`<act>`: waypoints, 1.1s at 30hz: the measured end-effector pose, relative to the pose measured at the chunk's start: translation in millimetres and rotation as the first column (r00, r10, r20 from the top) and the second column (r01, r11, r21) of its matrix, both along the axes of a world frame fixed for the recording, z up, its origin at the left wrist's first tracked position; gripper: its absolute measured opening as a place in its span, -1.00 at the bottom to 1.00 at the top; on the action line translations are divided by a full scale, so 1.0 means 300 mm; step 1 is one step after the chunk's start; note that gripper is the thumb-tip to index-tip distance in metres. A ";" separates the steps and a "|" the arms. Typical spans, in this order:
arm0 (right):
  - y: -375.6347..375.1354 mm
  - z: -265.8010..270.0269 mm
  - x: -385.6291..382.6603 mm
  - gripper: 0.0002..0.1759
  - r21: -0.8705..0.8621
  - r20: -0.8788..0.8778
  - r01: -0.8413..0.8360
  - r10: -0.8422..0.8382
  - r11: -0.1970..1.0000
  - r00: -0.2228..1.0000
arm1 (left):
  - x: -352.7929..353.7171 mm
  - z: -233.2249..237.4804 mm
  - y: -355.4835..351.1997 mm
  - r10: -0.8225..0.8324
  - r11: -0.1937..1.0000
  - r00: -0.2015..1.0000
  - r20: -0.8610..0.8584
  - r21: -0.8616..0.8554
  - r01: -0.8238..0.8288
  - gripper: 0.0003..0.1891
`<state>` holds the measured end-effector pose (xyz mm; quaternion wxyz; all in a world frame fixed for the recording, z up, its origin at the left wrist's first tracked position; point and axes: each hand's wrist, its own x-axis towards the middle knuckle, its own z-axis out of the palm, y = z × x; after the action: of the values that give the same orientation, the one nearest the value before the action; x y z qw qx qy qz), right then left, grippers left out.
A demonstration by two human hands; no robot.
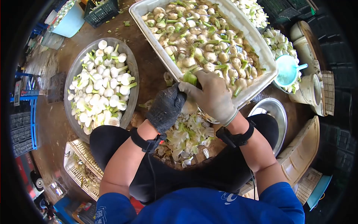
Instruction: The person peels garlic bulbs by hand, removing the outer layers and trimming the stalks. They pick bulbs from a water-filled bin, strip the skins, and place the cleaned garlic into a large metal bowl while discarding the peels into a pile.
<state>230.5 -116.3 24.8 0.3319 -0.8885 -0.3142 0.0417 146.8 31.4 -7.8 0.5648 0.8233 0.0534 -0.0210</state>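
My left hand [166, 105], in a dark grey glove, is closed and pressed against my right hand [214, 93], which wears a pale glove. Between them is a garlic bulb [189, 107] with a thick green stem [190, 78] sticking up past my fingers. Much of the bulb is hidden by the gloves. Just beyond my hands stands a white tub [164, 56] full of unpeeled, soil-stained garlic bulbs [197, 33] in water. Below my hands, between my knees, lies a heap of peeled-off skins [192, 136].
A grey basin [135, 71] of clean white garlic [102, 84] stands at left. On the right are a metal bowl [279, 112], a light-blue dipper [287, 71] and white buckets [307, 89]. A cream crate [71, 160] sits by my left knee.
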 end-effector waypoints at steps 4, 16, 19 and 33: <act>-0.020 0.035 0.036 -0.57 -0.038 -0.126 -0.058 0.052 0.998 0.991 | 0.019 -0.016 0.008 0.009 0.991 0.981 0.195 0.129 -0.035 -0.76; -0.080 -0.001 0.077 -0.29 0.312 -0.648 -0.080 0.274 0.947 0.710 | 0.004 -0.010 0.031 0.095 0.983 0.953 0.289 0.122 -0.135 -0.79; -0.049 -0.015 0.032 -0.49 0.321 -0.686 0.108 0.152 0.941 0.712 | -0.001 -0.024 0.025 0.158 0.987 0.925 0.346 -0.032 -0.157 -0.79; -0.097 -0.028 0.115 -0.46 0.456 -0.745 0.222 0.233 0.862 0.625 | -0.015 -0.023 0.003 -0.206 0.947 0.974 -0.099 -0.270 0.173 -0.23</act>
<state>264.9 -145.3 16.4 0.6553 -0.6600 -0.1411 0.3391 142.4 32.2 -14.6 0.6584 0.7406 0.0062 -0.1339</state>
